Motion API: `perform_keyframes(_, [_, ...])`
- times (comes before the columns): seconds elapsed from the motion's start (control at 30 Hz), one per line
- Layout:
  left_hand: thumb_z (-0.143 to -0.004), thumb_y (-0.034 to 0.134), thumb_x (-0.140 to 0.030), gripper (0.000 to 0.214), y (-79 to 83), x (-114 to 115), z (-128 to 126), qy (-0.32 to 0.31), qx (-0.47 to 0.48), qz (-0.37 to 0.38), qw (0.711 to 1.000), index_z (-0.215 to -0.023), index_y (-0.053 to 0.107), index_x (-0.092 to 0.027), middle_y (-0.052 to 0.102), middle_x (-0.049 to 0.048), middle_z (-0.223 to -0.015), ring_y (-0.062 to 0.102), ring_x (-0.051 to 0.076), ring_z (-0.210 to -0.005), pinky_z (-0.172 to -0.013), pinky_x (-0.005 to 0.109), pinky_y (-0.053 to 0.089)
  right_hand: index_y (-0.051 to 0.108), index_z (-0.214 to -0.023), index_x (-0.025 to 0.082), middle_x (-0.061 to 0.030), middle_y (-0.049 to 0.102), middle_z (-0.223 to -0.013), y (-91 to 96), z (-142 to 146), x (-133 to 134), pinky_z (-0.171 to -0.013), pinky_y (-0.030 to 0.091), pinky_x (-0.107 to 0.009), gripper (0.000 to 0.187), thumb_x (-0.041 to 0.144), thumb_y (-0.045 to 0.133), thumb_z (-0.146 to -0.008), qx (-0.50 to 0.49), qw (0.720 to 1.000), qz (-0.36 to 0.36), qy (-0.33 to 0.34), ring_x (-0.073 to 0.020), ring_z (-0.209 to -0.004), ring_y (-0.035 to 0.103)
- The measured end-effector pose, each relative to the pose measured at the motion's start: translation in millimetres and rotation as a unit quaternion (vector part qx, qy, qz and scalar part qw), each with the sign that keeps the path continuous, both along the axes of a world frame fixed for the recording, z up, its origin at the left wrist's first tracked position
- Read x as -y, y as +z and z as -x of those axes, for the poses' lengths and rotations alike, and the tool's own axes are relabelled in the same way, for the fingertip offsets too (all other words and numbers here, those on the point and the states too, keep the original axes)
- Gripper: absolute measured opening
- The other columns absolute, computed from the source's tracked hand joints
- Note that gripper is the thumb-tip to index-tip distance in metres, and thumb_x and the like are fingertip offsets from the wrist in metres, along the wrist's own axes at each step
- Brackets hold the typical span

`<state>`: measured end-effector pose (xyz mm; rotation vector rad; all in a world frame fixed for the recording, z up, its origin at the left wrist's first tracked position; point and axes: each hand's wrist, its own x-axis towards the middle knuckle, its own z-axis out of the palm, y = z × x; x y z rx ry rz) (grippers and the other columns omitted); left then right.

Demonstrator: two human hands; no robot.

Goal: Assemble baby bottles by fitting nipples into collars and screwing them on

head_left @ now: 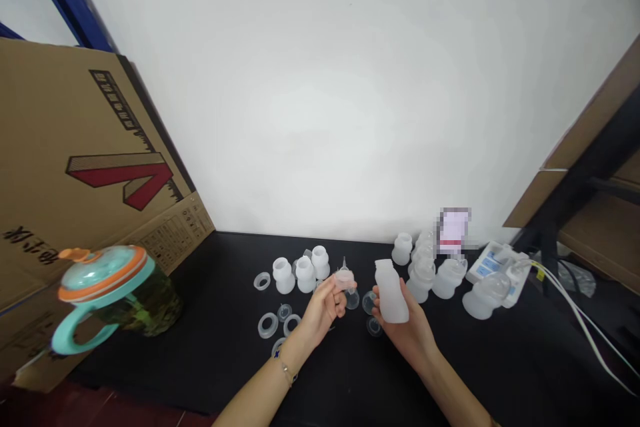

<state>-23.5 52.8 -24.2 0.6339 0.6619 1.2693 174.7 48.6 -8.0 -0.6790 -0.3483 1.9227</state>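
Note:
Between the fingertips of my left hand [323, 310] is a baby bottle nipple in a pale collar ring [344, 278], its tip pointing up. My right hand [413, 337] is wrapped round a frosted white baby bottle [393, 293], which leans slightly with its neck upward. The bottle and nipple are apart. Left of my left hand lie several loose rings [268, 325] and a clear nipple [285, 311]. More clear nipple parts [352, 299] sit on the black table between and under my hands, partly hidden.
Several open white bottles [283, 275] stand behind my left hand. At right are more bottles [449, 278], some with tops fitted, and a white device [493, 263] with cables [570, 307]. A teal-lidded pitcher [115, 293] and a cardboard box [90, 147] flank the left; a wall [320, 100] rises behind.

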Motion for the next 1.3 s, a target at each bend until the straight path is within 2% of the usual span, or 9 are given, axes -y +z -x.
perform_keyframes(0.13, [-0.073,0.086,-0.031,0.051,0.6,-0.3,1.4,0.008,0.008,-0.004,1.000,-0.118,0.068,-0.017,0.072,0.0085,-0.104,0.044,0.006,-0.053,-0.047,0.021,0.030,0.075,-0.108,0.018,-0.0085,0.077,-0.108,-3.1,0.6,1.1,-0.075,0.058,-0.032,0.033,0.043,0.076,-0.086,0.010,1.000,-0.014,-0.006,-0.0214,-0.088,0.070])
perform_keyframes(0.27, [-0.081,0.076,-0.052,0.045,1.2,-1.0,1.3,-0.012,0.043,0.025,0.999,-0.101,0.071,-0.011,0.071,0.0089,-0.089,0.042,0.006,-0.050,-0.047,0.021,0.030,0.076,-0.101,0.015,-0.0086,0.078,-0.095,-3.6,0.4,-0.7,-0.062,0.056,-0.028,0.034,0.046,0.070,-0.090,-0.003,1.000,0.002,0.007,-0.0174,-0.070,0.067])
perform_keyframes(0.37, [-0.085,0.070,-0.056,0.047,2.9,-0.7,1.0,-0.022,0.055,0.033,0.998,-0.099,0.070,-0.010,0.071,0.0086,-0.085,0.042,0.006,-0.048,-0.047,0.021,0.030,0.076,-0.102,0.015,-0.0079,0.077,-0.093,-2.8,-0.2,-1.6,-0.059,0.055,-0.027,0.033,0.045,0.069,-0.091,-0.009,1.000,0.001,0.005,-0.0166,-0.067,0.066])
perform_keyframes(0.5, [-0.080,0.080,-0.039,0.040,4.9,1.0,1.5,-0.006,0.042,0.020,0.999,-0.109,0.068,-0.014,0.072,0.0102,-0.102,0.043,0.005,-0.051,-0.048,0.020,0.031,0.075,-0.110,0.020,-0.0071,0.077,-0.109,-3.5,-0.4,0.4,-0.072,0.058,-0.031,0.034,0.046,0.073,-0.088,0.012,1.000,-0.014,0.004,-0.0213,-0.085,0.070])
perform_keyframes(0.57, [-0.072,0.086,-0.025,0.045,5.3,1.8,1.8,-0.002,0.034,0.011,0.999,-0.112,0.067,-0.017,0.071,0.0085,-0.111,0.043,0.003,-0.051,-0.047,0.019,0.030,0.073,-0.115,0.023,-0.0050,0.075,-0.117,-5.0,-0.4,1.5,-0.084,0.057,-0.034,0.036,0.043,0.076,-0.086,0.020,0.999,-0.035,0.000,-0.0235,-0.098,0.070])
perform_keyframes(0.63, [-0.069,0.087,-0.021,0.046,5.3,2.3,1.9,-0.002,0.033,0.011,0.999,-0.111,0.067,-0.019,0.071,0.0075,-0.114,0.042,0.002,-0.051,-0.047,0.019,0.029,0.073,-0.117,0.025,-0.0038,0.075,-0.119,-6.4,-0.4,1.6,-0.087,0.056,-0.035,0.038,0.042,0.078,-0.084,0.030,0.998,-0.046,-0.004,-0.0242,-0.103,0.069])
perform_keyframes(0.87, [-0.084,0.074,-0.042,0.036,2.3,1.1,1.6,0.001,0.056,0.033,0.998,-0.103,0.067,-0.012,0.075,0.0166,-0.107,0.045,0.005,-0.046,-0.047,0.021,0.036,0.075,-0.111,0.019,-0.0081,0.078,-0.110,0.1,-0.1,-0.5,-0.076,0.060,-0.034,0.035,0.044,0.075,-0.087,0.031,0.999,0.003,-0.009,-0.0223,-0.088,0.074])
perform_keyframes(1.03, [-0.085,0.072,-0.041,0.033,3.2,-0.3,2.6,0.000,0.063,0.079,0.995,-0.099,0.065,-0.012,0.076,0.0191,-0.104,0.049,0.007,-0.043,-0.044,0.021,0.038,0.076,-0.105,0.016,-0.0090,0.079,-0.103,4.6,0.7,2.0,-0.081,0.061,-0.034,0.031,0.041,0.074,-0.087,0.016,1.000,0.017,-0.019,-0.0229,-0.091,0.074])
perform_keyframes(1.3, [-0.083,0.075,-0.042,0.036,-0.4,0.6,3.2,0.002,0.073,0.079,0.994,-0.103,0.062,-0.014,0.076,0.0150,-0.104,0.052,0.008,-0.046,-0.046,0.022,0.041,0.073,-0.109,0.019,-0.0078,0.078,-0.107,3.5,0.1,4.4,-0.088,0.057,-0.043,0.034,0.039,0.076,-0.082,0.026,1.000,-0.002,-0.013,-0.0305,-0.101,0.072])
